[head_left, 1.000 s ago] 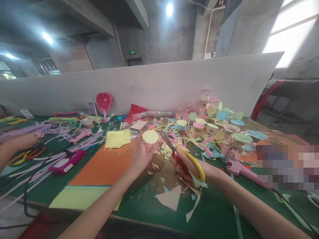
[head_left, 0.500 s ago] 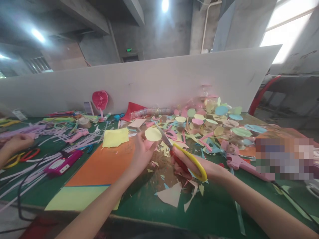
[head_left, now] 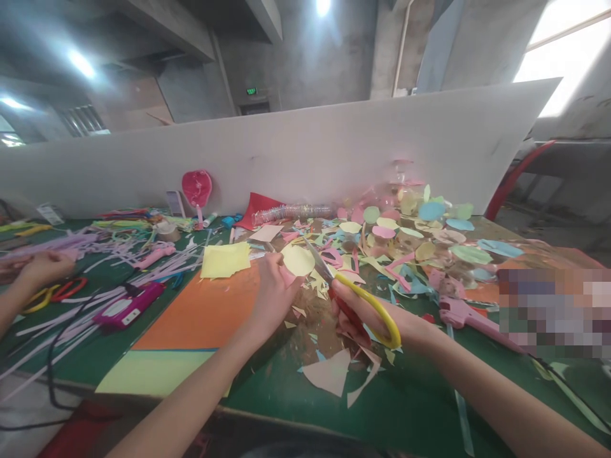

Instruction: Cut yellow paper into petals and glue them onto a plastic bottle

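Between the thumb and fingers of my left hand (head_left: 277, 286) is a rounded pale yellow paper piece (head_left: 298, 260), with some pink paper showing below it. My right hand (head_left: 356, 315) grips a pair of scissors (head_left: 377, 305) with yellow and red handles. The blades point up and to the left, and lie close beside the right edge of the paper piece; whether they touch it I cannot tell. Beneath both hands, paper offcuts (head_left: 328, 372) are scattered over the table. A stack of yellow paper (head_left: 226, 259) lies left of my left hand, on an orange sheet (head_left: 195, 312).
Cut paper rounds (head_left: 382, 232) are heaped at the back right, near a pink glue gun (head_left: 477, 321). Another person's hand (head_left: 45, 270) is at the far left, by pale strips and red-and-yellow scissors (head_left: 69, 289). A magenta box (head_left: 128, 306) and white board (head_left: 310, 152) are also there.
The view has shifted slightly, moving the scene a little to the right. My left hand has turned the yellow paper piece slightly. The scissors stay in my right hand.
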A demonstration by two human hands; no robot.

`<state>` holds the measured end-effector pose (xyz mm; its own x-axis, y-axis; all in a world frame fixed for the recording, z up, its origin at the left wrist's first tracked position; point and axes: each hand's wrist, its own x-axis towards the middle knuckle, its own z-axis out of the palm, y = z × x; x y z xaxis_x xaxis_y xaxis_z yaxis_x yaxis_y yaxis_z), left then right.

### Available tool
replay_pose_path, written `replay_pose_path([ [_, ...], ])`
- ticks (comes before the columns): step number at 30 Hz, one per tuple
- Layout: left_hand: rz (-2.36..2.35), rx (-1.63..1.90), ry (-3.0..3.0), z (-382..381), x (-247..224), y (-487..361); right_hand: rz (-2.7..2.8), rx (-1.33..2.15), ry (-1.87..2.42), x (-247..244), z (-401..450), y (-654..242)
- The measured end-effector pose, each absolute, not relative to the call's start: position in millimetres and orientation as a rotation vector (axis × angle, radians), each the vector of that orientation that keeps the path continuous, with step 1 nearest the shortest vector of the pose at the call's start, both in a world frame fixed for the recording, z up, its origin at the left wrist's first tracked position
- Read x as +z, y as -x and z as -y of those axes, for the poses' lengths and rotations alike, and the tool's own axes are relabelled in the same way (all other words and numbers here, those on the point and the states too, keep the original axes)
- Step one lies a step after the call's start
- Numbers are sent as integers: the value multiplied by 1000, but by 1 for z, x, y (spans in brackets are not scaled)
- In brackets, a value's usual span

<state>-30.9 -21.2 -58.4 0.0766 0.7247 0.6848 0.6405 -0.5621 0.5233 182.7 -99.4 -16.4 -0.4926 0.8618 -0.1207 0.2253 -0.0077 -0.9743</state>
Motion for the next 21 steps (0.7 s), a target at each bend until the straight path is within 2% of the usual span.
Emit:
replay_pose_path([
  [8,-1466,1561,-2168,20,-60,31,1588,1570,1250,-25,93,-176],
  [21,-1456,1738,-2193,17,-56,35,1755,1674,1004,-23,99,-184],
])
